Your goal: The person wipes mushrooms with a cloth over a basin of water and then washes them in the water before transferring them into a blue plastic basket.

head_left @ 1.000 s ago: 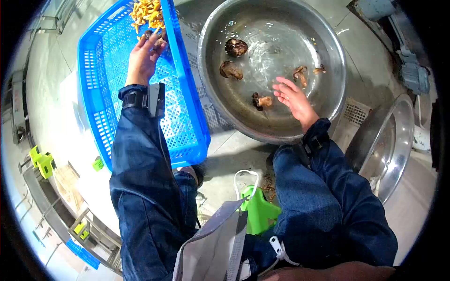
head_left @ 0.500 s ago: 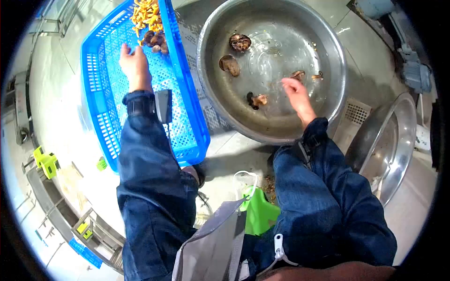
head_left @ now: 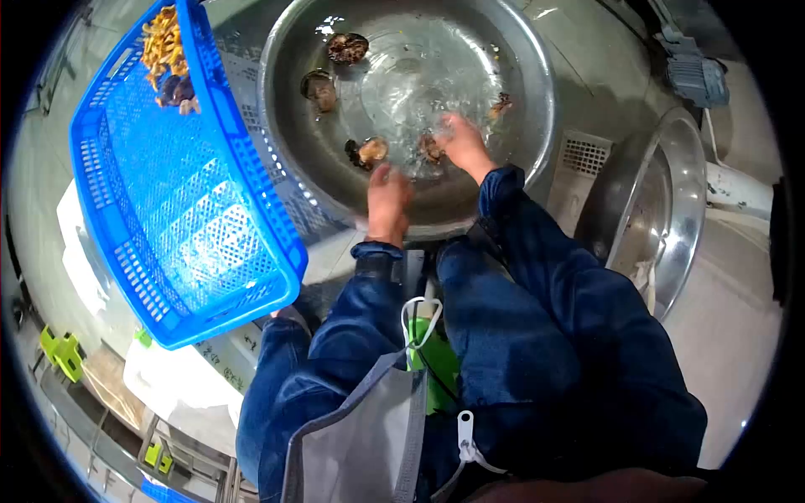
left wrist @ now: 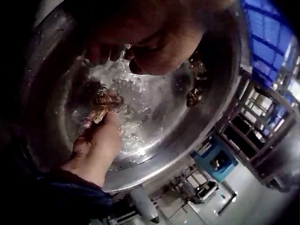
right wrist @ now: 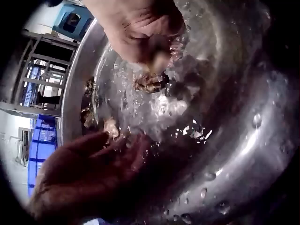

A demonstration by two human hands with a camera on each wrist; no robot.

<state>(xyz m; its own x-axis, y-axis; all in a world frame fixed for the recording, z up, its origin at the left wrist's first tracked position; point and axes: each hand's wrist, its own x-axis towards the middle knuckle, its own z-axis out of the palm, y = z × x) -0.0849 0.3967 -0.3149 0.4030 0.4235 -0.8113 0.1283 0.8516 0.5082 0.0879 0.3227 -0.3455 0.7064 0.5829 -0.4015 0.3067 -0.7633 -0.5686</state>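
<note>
A wide metal basin point(head_left: 281, 138) holds water and several brown mushrooms. My right hand point(head_left: 466, 149) is low in it, its thumb and fingers pinching a brown mushroom point(left wrist: 105, 104) amid splashing water. In the right wrist view that mushroom shows just past my fingertips. My left hand point(head_left: 389, 204) is over the basin's near side, fingers loosely extended and holding nothing. Just beyond its fingers lies a mushroom with a pale part point(head_left: 371, 151). Two dark mushrooms, one round point(head_left: 348, 49) and one broader point(head_left: 319, 90), lie at the left, and a small piece point(head_left: 501, 105) at the right.
To the left, a blue perforated basket point(head_left: 92, 159) has yellow mushrooms point(head_left: 164, 44) and a few dark ones point(head_left: 176, 90) at its far end. A second metal basin point(head_left: 692, 193) leans on its side at the right. Between my legs is a green plastic thing point(head_left: 436, 360).
My left hand has left the blue basket and come right, over the basin. My right hand has gone down to a mushroom, stirring up the water. The head view has shifted rightward.
</note>
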